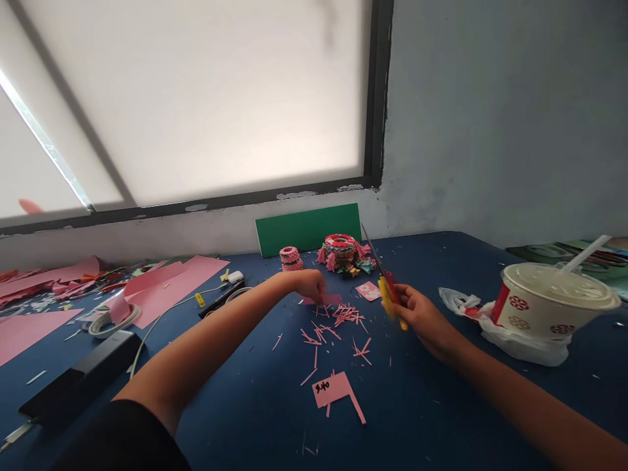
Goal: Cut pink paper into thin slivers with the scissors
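Note:
My right hand point(419, 314) grips a pair of scissors point(386, 291) by the yellow and red handles, with the blades pointing up and away. Reaching forward over the table, my left hand point(309, 285) is closed, pinching a small blurred piece of pink paper point(331, 299). Below it, thin pink paper strips point(348, 314) lie in a loose heap and scattered. Closer to me is a pink paper card point(331, 390) marked with black writing and having a narrow strip along one side. A patterned pink square point(369, 291) rests left of the scissors.
Stacked paper rings point(341, 248) and a smaller pink stack point(290, 258) stand before a green board point(309, 229). To the right, a lidded tub point(540, 307) with a straw sits on a plastic bag. Pink sheets point(171, 288), cables and a black adapter point(83, 373) lie left.

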Demonstrator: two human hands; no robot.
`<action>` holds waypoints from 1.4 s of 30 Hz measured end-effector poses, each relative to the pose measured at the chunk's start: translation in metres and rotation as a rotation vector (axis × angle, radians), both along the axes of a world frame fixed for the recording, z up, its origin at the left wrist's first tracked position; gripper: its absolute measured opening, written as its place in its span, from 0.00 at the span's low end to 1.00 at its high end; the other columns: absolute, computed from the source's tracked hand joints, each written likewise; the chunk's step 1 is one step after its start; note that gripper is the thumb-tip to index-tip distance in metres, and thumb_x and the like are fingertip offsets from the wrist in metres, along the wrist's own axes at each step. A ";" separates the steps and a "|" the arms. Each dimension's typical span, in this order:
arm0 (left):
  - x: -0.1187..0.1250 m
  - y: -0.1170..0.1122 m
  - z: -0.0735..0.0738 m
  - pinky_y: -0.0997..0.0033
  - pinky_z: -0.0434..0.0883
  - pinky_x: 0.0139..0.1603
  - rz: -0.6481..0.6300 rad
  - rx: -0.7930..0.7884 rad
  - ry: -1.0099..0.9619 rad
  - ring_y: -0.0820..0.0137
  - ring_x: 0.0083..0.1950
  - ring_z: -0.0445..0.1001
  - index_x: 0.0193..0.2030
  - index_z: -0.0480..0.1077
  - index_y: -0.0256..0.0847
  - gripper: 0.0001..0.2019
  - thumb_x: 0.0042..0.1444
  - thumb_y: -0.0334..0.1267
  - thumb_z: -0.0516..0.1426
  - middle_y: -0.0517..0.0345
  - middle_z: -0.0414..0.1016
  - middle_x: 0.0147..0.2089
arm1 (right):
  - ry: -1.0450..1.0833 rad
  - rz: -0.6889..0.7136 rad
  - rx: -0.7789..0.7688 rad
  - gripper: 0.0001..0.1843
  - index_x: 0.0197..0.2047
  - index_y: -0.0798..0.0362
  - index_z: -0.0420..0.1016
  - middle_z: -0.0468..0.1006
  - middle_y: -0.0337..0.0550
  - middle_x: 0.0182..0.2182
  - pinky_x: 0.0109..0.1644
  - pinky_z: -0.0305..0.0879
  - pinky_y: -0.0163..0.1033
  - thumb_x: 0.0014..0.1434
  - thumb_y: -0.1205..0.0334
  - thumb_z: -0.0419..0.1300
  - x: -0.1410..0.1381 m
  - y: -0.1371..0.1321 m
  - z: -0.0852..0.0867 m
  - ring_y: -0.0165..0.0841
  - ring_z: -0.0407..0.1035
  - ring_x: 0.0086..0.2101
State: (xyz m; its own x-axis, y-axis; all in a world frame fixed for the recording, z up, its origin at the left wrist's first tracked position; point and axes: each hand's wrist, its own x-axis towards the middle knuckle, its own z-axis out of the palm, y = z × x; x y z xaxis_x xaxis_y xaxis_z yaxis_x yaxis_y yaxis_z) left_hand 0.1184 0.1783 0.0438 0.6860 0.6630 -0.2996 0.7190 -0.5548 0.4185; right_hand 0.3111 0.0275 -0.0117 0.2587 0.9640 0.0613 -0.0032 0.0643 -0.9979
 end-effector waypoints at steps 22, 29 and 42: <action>-0.031 -0.156 -0.041 0.75 0.59 0.28 0.173 -0.721 -0.799 0.77 0.23 0.63 0.26 0.65 0.36 0.17 0.47 0.50 0.59 0.64 0.65 0.21 | 0.042 0.323 0.070 0.24 0.35 0.52 0.65 0.72 0.37 0.25 0.29 0.62 0.36 0.39 0.47 0.67 -0.056 -0.043 0.007 0.33 0.68 0.26; -0.033 -0.161 -0.047 0.76 0.59 0.24 0.159 -0.767 -0.746 0.78 0.21 0.62 0.30 0.68 0.34 0.18 0.49 0.51 0.56 0.65 0.64 0.20 | -0.114 0.287 0.077 0.22 0.34 0.53 0.65 0.70 0.37 0.24 0.25 0.61 0.34 0.45 0.43 0.61 -0.052 -0.039 0.004 0.31 0.67 0.24; -0.078 -0.169 -0.024 0.71 0.61 0.31 0.383 -0.481 -0.808 0.73 0.27 0.63 0.33 0.66 0.37 0.16 0.51 0.50 0.52 0.61 0.65 0.25 | -0.993 0.266 -0.019 0.14 0.38 0.52 0.75 0.77 0.44 0.34 0.36 0.64 0.38 0.49 0.54 0.59 0.016 -0.014 0.003 0.38 0.70 0.34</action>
State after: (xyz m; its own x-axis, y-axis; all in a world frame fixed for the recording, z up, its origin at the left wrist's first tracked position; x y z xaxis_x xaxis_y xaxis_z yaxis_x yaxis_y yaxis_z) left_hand 0.0407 0.0093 0.0203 0.5679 0.8122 -0.1331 0.2158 0.0090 0.9764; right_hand 0.3270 0.0138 -0.0088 -0.1229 0.9857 0.1153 0.8125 0.1667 -0.5587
